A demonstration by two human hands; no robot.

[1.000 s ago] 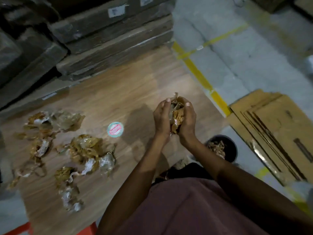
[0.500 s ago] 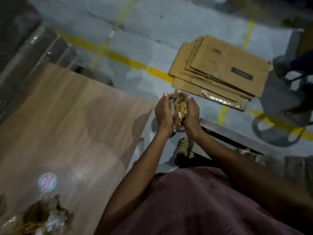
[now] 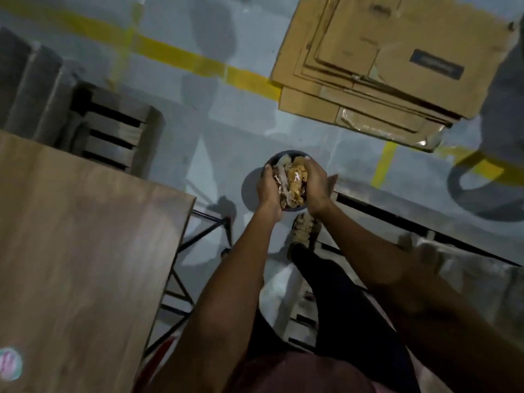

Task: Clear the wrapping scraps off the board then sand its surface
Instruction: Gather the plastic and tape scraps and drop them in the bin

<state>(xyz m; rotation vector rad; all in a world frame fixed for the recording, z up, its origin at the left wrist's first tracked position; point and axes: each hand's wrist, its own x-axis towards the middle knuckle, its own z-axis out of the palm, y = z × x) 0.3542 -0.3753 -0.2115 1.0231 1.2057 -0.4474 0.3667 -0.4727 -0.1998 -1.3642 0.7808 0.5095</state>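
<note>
A crumpled wad of brown and clear wrapping scraps (image 3: 295, 184) is pressed between both my hands, low over a round dark bin (image 3: 273, 160) on the floor. My left hand (image 3: 268, 191) cups its left side and my right hand (image 3: 316, 188) cups its right side, fingers curled round it. The wooden board (image 3: 85, 251) fills the left of the view on a black metal frame (image 3: 184, 268). A round pale sticker (image 3: 10, 364) lies at its near left edge. The other scraps on the board are out of view.
Flattened cardboard boxes (image 3: 382, 58) lie stacked on the grey floor at the far right, across yellow floor lines (image 3: 181, 56). Dark stacked boards (image 3: 110, 126) stand beyond the board's far corner. My shoe (image 3: 304, 231) is just behind the bin. A low metal rail (image 3: 419, 231) runs to the right.
My view swung right from the board to the floor. Both hands carried the wad of scraps off the board's edge and lowered it onto the bin.
</note>
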